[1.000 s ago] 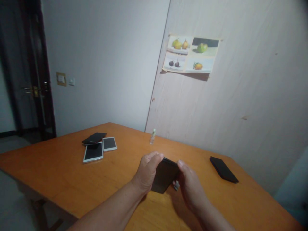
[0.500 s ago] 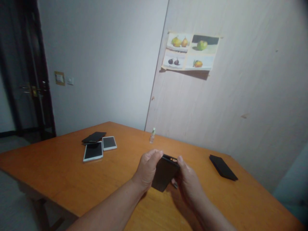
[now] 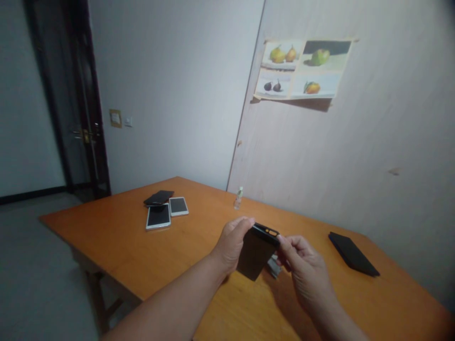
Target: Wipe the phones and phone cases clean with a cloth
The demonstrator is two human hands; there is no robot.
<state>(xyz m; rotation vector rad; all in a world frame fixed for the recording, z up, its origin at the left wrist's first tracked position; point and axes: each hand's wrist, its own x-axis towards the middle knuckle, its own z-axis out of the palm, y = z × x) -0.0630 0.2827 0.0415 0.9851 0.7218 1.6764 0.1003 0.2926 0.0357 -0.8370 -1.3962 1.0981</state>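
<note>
My left hand point(image 3: 232, 244) is closed around the left side of a black phone case point(image 3: 258, 258), thumb on its upper edge. The case is tilted above the table, and slots show along its top rim. Whether a phone sits inside it I cannot tell. My right hand point(image 3: 304, 263) pinches the case's upper right corner between thumb and fingers. Just behind the case, partly hidden by it and by my right fingers, is a small grey item point(image 3: 273, 266) whose kind I cannot make out.
Two white tablets point(image 3: 158, 217) and a dark flat case point(image 3: 159, 198) lie together on the wooden table point(image 3: 199, 237), at left. A small clear bottle point(image 3: 238, 198) stands near the wall. Another black flat case point(image 3: 353, 254) lies at right.
The view has turned left, so everything sits further right in it. My right hand has swung outward, its fingers now at the case's corner, and more of the grey item shows.
</note>
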